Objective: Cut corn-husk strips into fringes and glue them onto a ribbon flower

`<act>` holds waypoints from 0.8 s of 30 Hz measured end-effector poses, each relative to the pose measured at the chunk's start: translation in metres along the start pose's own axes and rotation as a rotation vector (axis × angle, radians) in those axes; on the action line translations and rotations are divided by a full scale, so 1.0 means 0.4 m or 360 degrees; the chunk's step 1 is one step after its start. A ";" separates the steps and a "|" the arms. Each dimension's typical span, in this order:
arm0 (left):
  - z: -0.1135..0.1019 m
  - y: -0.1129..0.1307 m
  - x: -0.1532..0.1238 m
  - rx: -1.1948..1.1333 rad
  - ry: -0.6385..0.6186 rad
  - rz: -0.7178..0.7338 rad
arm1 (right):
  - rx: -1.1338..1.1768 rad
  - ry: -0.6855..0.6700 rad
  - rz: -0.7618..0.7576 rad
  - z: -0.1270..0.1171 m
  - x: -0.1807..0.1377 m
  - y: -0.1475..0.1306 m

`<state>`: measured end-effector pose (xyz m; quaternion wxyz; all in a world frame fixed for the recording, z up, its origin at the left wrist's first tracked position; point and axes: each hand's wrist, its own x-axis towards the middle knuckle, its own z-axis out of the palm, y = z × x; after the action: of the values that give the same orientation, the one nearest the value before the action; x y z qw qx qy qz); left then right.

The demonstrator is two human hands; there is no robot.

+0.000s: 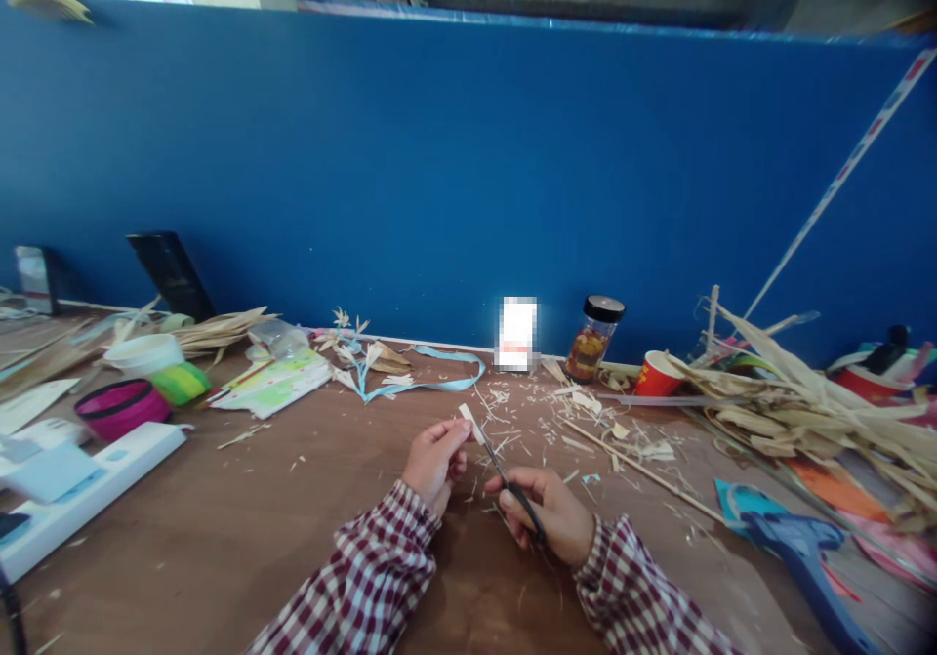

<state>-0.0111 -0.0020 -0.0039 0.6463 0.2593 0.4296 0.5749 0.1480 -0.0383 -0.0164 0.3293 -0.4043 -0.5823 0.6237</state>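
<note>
Between its thumb and fingers, my left hand point(437, 460) pinches a short pale strip point(471, 423), perhaps dried husk. A pair of scissors point(528, 511) with dark handles is gripped in my right hand point(552, 513). The blades point up and to the left, and their tips reach the lower end of the strip. I cannot tell whether the blades are touching it or cutting into it. Pale trimmings point(505, 435) lie scattered on the brown table point(293, 557) around and beyond both hands.
On the right lie a blue glue gun point(797, 548), a heap of dried husks point(812, 401), a red paper cup point(659, 374) and a jar with a black lid point(591, 343). A white power strip point(109, 484) and a blue ribbon point(439, 382) are leftward. A blue partition point(439, 167) stands behind.
</note>
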 end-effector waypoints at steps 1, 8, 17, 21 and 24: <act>-0.001 -0.001 0.001 0.0007 0.0001 -0.0004 | -0.0005 -0.0001 0.0001 0.000 0.000 0.000; -0.002 -0.002 0.002 0.0021 0.0011 -0.0003 | -0.0020 0.0007 -0.0017 0.000 0.000 0.002; -0.002 -0.001 0.001 0.0049 0.0028 -0.0012 | -0.0011 0.0010 0.0017 0.002 -0.001 -0.005; -0.002 -0.001 0.002 0.0036 0.0012 -0.0004 | -0.0021 0.0027 0.0017 0.004 -0.002 -0.008; -0.002 -0.002 0.003 0.0026 0.0023 -0.0005 | -0.0034 0.0034 0.0026 0.006 -0.002 -0.011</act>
<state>-0.0116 -0.0010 -0.0052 0.6420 0.2599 0.4393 0.5721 0.1461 -0.0396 -0.0122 0.3260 -0.4192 -0.5820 0.6159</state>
